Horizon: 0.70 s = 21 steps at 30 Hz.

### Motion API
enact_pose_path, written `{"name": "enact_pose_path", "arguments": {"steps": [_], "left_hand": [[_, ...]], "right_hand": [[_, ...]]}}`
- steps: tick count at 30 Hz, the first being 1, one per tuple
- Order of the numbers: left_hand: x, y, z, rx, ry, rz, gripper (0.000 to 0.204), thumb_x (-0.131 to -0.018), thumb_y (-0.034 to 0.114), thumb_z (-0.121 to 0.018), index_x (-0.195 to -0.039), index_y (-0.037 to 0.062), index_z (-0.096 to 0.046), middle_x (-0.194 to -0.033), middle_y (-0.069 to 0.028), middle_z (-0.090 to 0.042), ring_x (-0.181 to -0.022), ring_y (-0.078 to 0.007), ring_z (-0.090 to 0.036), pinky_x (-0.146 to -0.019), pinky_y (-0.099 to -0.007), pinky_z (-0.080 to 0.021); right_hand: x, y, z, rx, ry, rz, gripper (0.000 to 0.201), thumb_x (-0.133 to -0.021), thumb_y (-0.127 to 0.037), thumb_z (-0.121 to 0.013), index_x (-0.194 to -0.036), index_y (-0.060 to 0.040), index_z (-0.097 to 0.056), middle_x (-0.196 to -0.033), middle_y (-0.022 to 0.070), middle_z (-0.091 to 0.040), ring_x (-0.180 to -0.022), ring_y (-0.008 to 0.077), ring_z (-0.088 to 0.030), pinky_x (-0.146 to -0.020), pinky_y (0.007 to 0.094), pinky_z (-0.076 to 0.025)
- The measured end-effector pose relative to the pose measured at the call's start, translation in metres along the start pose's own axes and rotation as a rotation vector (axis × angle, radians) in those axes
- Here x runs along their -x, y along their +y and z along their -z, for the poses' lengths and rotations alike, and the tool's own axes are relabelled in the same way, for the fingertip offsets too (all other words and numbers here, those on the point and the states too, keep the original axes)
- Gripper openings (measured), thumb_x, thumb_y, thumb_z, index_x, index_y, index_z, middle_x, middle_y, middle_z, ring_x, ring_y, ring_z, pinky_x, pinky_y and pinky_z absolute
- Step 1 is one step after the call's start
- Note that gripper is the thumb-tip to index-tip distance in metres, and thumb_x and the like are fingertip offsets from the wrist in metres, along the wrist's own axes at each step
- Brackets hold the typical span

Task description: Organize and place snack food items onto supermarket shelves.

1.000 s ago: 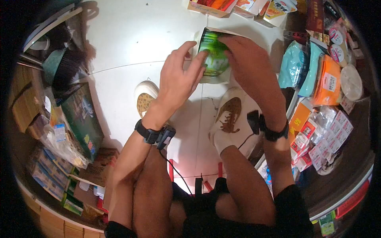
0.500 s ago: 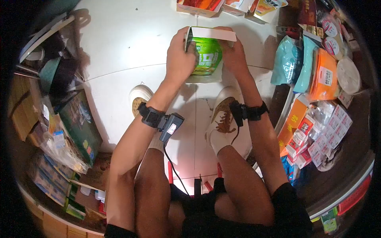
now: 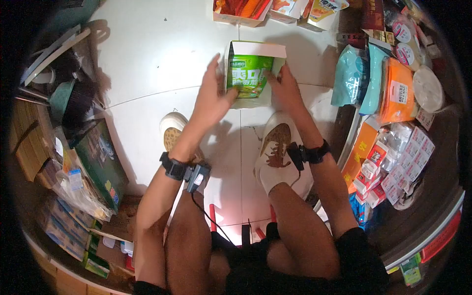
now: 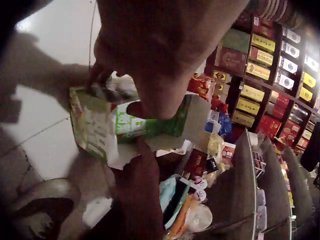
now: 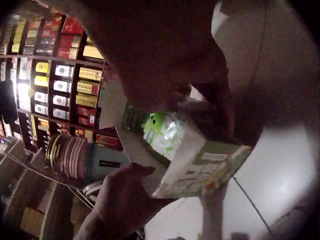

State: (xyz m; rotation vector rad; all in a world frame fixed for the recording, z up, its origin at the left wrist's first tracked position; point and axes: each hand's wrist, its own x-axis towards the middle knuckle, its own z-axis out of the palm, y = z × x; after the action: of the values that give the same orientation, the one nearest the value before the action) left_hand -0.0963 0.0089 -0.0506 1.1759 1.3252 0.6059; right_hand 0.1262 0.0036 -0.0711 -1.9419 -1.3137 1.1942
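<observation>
An open carton with a raised white flap stands on the floor in front of the feet. Inside it is a bright green printed packet, its front facing up; other packets behind it are mostly hidden. At the carton's left side is my left hand, fingers extended and apart from the wall, its thumb over the near left corner. My right hand holds the carton's right wall, thumb over the packet's edge and fingers outside. In the right wrist view, packets show between the carton's walls.
Several open snack boxes stand at the far edge of the floor. On the right are teal bags, an orange pack and a clear lid. A dark green box stands at the left. Shoes flank the floor joint.
Both hands came from over the packet to the carton's sides. The left hand has since loosened and drawn outward from its wall. The green packet now lies flatter within the carton.
</observation>
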Motion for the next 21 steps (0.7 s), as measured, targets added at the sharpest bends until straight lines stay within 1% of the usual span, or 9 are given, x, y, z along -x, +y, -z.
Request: {"name": "enact_pose_path", "arguments": {"steps": [1,2,3,6,9,12,15,17,21], "left_hand": [[0.005,-0.012,-0.001,-0.017,-0.139,0.006,0.093,-0.088,-0.002,-0.067,-0.164,0.0085,-0.016,-0.159,-0.0233,-0.038,-0.142,-0.033,-0.048,-0.114,-0.0409,-0.044],[0.009,-0.013,-0.006,-0.15,-0.099,-0.219,0.094,-0.087,-0.004,-0.064,-0.165,0.0083,-0.014,-0.161,-0.024,-0.035,-0.146,-0.0347,-0.042,-0.116,-0.0417,-0.041],[0.014,-0.011,-0.007,-0.152,-0.099,-0.226,0.094,-0.087,-0.004,-0.064,-0.165,0.0083,-0.014,-0.161,-0.024,-0.035,-0.146,-0.0347,-0.042,-0.116,-0.0417,-0.041],[0.026,0.04,0.001,0.174,-0.294,0.041,0.102,-0.089,0.015,-0.078,-0.166,0.0082,-0.012,-0.162,-0.0236,-0.033,-0.149,-0.0366,-0.037,-0.11,-0.0462,-0.048],[0.04,0.087,0.015,-0.19,-0.319,-0.156,0.113,-0.086,0.027,-0.084,-0.165,0.0013,-0.007,-0.152,-0.0289,-0.041,-0.141,-0.0412,-0.045,-0.119,-0.0453,-0.038],[0.052,0.141,0.016,-0.3,-0.27,-0.405,0.116,-0.081,0.026,-0.088,-0.165,0.0032,-0.011,-0.149,-0.029,-0.042,-0.139,-0.0424,-0.047,-0.117,-0.0448,-0.04],[0.078,0.21,0.004,-0.402,-0.173,-0.567,0.114,-0.076,0.021,-0.09,-0.163,0.0009,-0.018,-0.148,-0.0293,-0.043,-0.136,-0.0444,-0.047,-0.115,-0.0449,-0.042],[0.099,0.255,-0.011,-0.464,0.08,-0.83,0.117,-0.074,0.018,-0.092,-0.162,0.003,-0.017,-0.154,-0.0239,-0.042,-0.13,-0.0414,-0.055,-0.104,-0.0469,-0.052],[0.148,0.351,-0.038,-0.339,0.242,-0.854,0.122,-0.068,0.021,-0.095,-0.16,0.0003,-0.017,-0.155,-0.028,-0.039,-0.131,-0.0434,-0.053,-0.11,-0.0482,-0.047]], "right_hand": [[0.005,-0.007,0.003,0.0,0.005,0.002,0.04,-0.102,-0.025,-0.06,-0.135,-0.0022,-0.055,-0.115,0.0275,-0.069,-0.108,0.0454,-0.068,-0.096,0.0517,-0.053],[0.011,-0.02,0.009,0.134,-0.056,-0.026,0.039,-0.103,-0.024,-0.056,-0.135,-0.001,-0.054,-0.112,0.0303,-0.069,-0.105,0.0489,-0.067,-0.094,0.054,-0.052],[0.015,-0.03,0.012,0.266,-0.115,-0.049,0.039,-0.103,-0.022,-0.053,-0.134,0.0002,-0.053,-0.109,0.0331,-0.068,-0.102,0.0524,-0.066,-0.093,0.0563,-0.052],[0.014,-0.036,0.037,0.263,-0.077,0.115,0.035,-0.101,-0.018,-0.05,-0.127,0.0039,-0.056,-0.105,0.0359,-0.067,-0.098,0.0557,-0.064,-0.089,0.0598,-0.05],[0.025,-0.075,0.085,0.297,-0.155,0.045,0.031,-0.102,-0.017,-0.05,-0.121,0.0039,-0.061,-0.115,0.0329,-0.067,-0.106,0.0456,-0.067,-0.094,0.0496,-0.05],[0.039,-0.106,0.139,0.381,-0.076,0.308,0.033,-0.101,-0.018,-0.048,-0.12,0.0054,-0.062,-0.112,0.0292,-0.069,-0.104,0.0419,-0.067,-0.094,0.0465,-0.05],[0.051,-0.14,0.189,0.208,-0.066,0.234,0.035,-0.099,-0.017,-0.048,-0.119,0.007,-0.062,-0.109,0.0221,-0.072,-0.102,0.0348,-0.068,-0.093,0.0436,-0.05],[0.074,-0.188,0.227,0.25,0.017,0.371,0.034,-0.097,-0.014,-0.047,-0.118,0.0078,-0.062,-0.106,0.0166,-0.073,-0.099,0.0268,-0.067,-0.09,0.0407,-0.051],[0.142,-0.299,0.277,-0.114,0.134,0.275,0.033,-0.095,-0.012,-0.048,-0.119,0.0069,-0.062,-0.106,0.0164,-0.073,-0.094,0.0242,-0.069,-0.084,0.0381,-0.055]]}}
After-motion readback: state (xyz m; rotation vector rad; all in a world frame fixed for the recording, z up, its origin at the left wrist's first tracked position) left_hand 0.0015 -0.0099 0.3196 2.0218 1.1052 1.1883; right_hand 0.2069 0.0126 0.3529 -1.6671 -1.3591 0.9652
